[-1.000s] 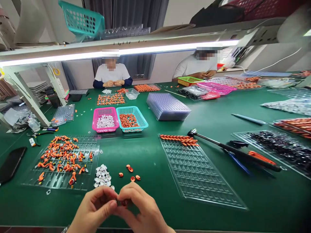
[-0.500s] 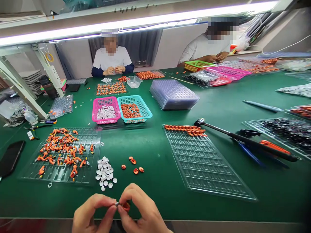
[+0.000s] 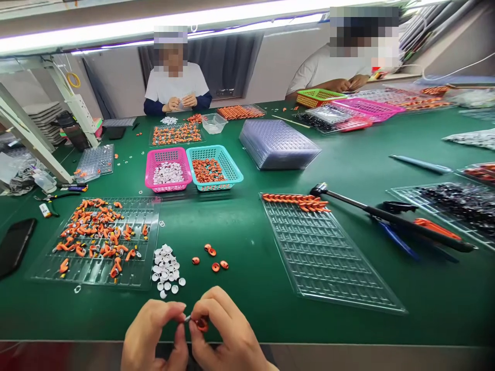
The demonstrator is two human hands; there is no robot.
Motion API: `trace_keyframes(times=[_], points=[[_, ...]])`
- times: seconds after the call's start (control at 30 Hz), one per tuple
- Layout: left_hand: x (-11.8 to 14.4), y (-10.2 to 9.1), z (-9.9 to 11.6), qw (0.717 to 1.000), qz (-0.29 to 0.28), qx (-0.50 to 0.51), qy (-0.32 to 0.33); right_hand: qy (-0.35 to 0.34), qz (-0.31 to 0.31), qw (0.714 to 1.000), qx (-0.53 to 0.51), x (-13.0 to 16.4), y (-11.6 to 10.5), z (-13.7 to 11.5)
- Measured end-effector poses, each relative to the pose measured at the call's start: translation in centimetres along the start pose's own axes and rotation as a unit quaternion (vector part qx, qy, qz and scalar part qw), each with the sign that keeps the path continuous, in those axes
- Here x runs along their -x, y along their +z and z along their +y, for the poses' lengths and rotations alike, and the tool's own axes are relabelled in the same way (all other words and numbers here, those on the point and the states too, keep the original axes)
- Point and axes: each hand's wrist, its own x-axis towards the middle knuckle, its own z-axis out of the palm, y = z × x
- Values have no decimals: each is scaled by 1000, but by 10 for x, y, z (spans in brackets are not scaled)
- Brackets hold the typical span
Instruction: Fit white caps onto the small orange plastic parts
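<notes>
Close to the table's front edge, my left hand and my right hand meet fingertip to fingertip. A small whitish piece, seen edge-on, is pinched between them; its exact shape is partly hidden. Under my right index finger an orange cup-shaped cap is held, mostly covered by the fingers. Just beyond my left hand lies a pile of round white caps. Several loose orange caps rest to the right of that pile.
Left is a clear tray with orange parts; right, another clear tray with one filled row. A hammer lies beyond it. Pink and turquoise baskets stand behind, beside stacked trays. Two people sit across the table.
My left thumb and index finger have parted slightly around the whitish piece. Both hands stay close together, and the whole view has shifted a little.
</notes>
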Motion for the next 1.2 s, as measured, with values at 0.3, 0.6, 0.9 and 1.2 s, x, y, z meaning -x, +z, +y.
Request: trace_keyframes(times=[0.3,0.6,0.9,1.2], points=[[-4,0,1,999,-31,18,-18,85,-58,992,-69,-2,-6,0],[-6,-2,3,999,-23,25,-32,158,-87,976,-118,-4,-6,-1],[-11,-7,10,991,-45,78,-97,305,-170,897,-271,-13,-13,2],[-19,-14,1,971,-130,120,-160,420,-175,717,-529,-8,-9,12]])
